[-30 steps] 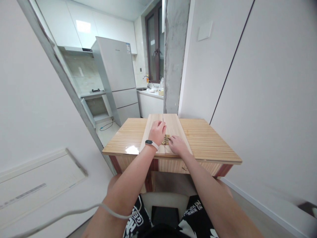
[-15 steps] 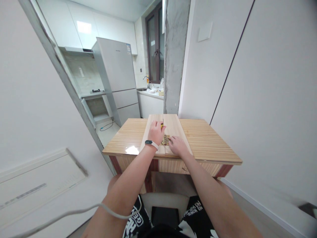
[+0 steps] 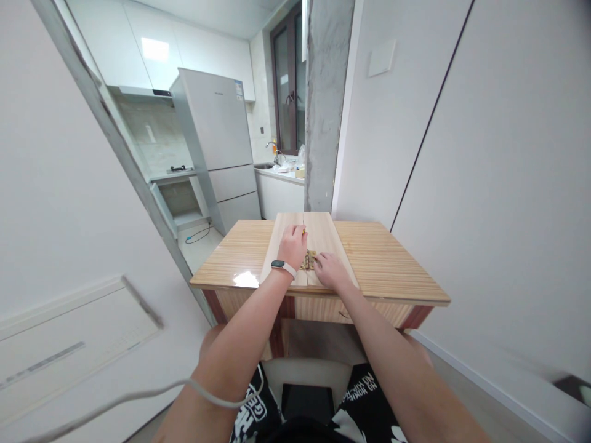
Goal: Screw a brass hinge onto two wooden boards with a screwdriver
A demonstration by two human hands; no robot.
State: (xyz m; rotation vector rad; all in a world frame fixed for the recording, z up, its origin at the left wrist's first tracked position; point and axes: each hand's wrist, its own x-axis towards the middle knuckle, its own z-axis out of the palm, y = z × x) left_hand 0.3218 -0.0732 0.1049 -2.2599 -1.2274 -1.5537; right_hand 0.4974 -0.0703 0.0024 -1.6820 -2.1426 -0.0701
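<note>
Two pale wooden boards (image 3: 325,237) lie side by side along the middle of a small wooden table (image 3: 383,261). A brass hinge (image 3: 309,260) sits across the seam between them. My left hand (image 3: 292,246), with a dark band on its wrist, is closed round a small tool with a yellow tip, most likely a screwdriver (image 3: 303,232), held upright over the hinge. My right hand (image 3: 329,271) lies on the right board, fingers pressed against the hinge's right edge.
The table stands against a white wall and a grey concrete pillar (image 3: 325,104). Beyond on the left is a kitchen with a grey fridge (image 3: 217,147) and a sink counter (image 3: 281,178). A white cable (image 3: 138,397) crosses my left arm.
My left hand has shifted slightly over the hinge; the yellow tip of the tool shows a little less than half a second ago. My right hand has stayed in place.
</note>
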